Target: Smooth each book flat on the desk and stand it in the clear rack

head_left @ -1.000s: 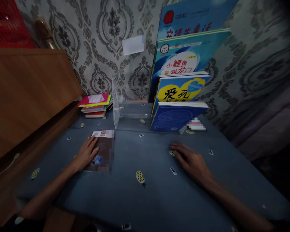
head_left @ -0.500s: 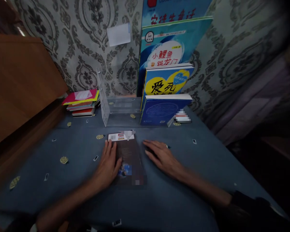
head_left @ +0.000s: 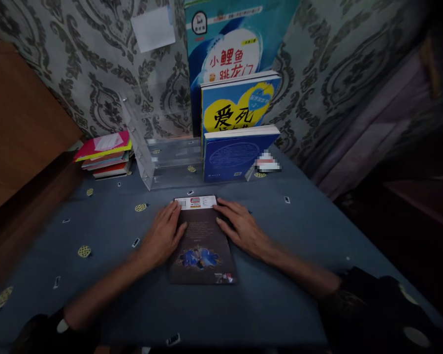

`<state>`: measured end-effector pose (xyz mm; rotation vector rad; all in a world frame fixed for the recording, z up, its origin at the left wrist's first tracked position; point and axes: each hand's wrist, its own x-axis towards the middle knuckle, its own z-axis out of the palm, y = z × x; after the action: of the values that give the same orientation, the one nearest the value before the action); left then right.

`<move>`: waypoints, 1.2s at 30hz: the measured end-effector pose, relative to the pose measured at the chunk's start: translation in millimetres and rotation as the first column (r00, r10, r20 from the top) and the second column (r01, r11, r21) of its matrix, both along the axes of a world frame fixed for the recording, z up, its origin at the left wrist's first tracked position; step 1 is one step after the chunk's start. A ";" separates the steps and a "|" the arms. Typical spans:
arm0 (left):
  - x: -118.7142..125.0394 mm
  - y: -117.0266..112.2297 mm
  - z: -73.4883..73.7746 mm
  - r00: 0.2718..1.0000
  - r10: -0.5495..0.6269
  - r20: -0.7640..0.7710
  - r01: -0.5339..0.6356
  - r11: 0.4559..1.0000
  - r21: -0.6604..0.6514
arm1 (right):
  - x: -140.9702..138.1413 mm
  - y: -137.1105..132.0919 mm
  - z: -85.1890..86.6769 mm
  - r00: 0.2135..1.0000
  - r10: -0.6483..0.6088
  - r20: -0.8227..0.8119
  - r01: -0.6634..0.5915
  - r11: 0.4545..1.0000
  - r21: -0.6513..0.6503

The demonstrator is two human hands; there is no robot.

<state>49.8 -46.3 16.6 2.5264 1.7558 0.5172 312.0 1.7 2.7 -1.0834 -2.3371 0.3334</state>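
**Tall teal picture book** (head_left: 239, 34), standing against the wall: title 小鲤鱼跳龙门 on a white patch. The lettering of the small round emblem above it is too small to read.

**Blue-and-yellow book** (head_left: 243, 101), in front of it: a large black 爱, then a second character cut off by the dark blue book (head_left: 227, 157) below.

**Dark book** (head_left: 203, 246), lying flat: a white barcode strip (head_left: 195, 202) at its far end, print illegible.

Upright books (head_left: 239, 152), clear stand (head_left: 158, 160), book stack (head_left: 103, 153)
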 end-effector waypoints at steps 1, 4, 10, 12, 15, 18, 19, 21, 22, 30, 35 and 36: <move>-1.5 2.8 0.6 1.000 -0.004 -0.003 0.004 1.000 0.009 | 0.0 0.6 0.3 1.000 0.002 -0.002 -0.002 1.000 -0.005; -2.6 8.9 1.1 1.000 -0.011 -0.002 0.011 0.999 0.034 | 0.5 2.6 0.3 1.000 0.013 -0.006 -0.013 1.000 -0.013; 1.1 16.3 3.3 0.998 -0.045 -0.036 0.047 0.997 0.058 | 2.4 5.5 -3.8 0.999 0.041 -0.011 -0.041 0.999 -0.030; 3.6 18.7 3.9 0.998 -0.047 -0.045 0.049 0.997 0.054 | 2.7 6.9 -4.5 0.999 0.047 -0.009 -0.047 0.998 -0.035; 8.4 22.0 3.5 0.997 -0.065 -0.040 0.067 0.996 0.054 | 2.4 11.3 -3.1 0.998 0.068 -0.005 -0.068 0.996 -0.051; 13.3 24.9 1.6 0.996 -0.081 -0.031 0.083 0.995 0.064 | 1.7 17.7 -0.4 0.995 0.101 0.014 -0.099 0.992 -0.078; 14.9 25.8 0.9 0.996 -0.084 -0.027 0.086 0.994 0.071 | 1.7 19.7 0.2 0.994 0.109 0.021 -0.106 0.991 -0.086; 18.1 27.8 -0.4 0.996 -0.091 -0.018 0.092 0.993 0.077 | 1.9 22.6 0.6 0.993 0.120 0.023 -0.117 0.989 -0.095; 19.9 28.9 -0.7 0.995 -0.095 -0.014 0.096 0.993 0.072 | 2.1 23.5 0.4 0.992 0.123 0.019 -0.120 0.988 -0.095; 37.7 42.1 1.8 0.985 -0.172 0.007 0.172 0.985 0.030 | 4.1 21.7 -0.5 0.992 0.124 -0.008 -0.124 0.988 -0.089; 45.8 52.6 3.4 0.968 -0.250 -0.012 0.250 0.968 0.028 | 4.7 21.5 -2.9 0.989 0.124 -0.075 -0.129 0.989 -0.066; 47.0 54.7 4.3 0.963 -0.267 -0.017 0.268 0.963 0.024 | 4.8 21.6 -3.7 0.988 0.123 -0.089 -0.129 0.990 -0.064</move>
<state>96.8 8.4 20.9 2.7302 1.3848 0.5107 316.8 23.3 -1.0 -0.9359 -2.3385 0.5021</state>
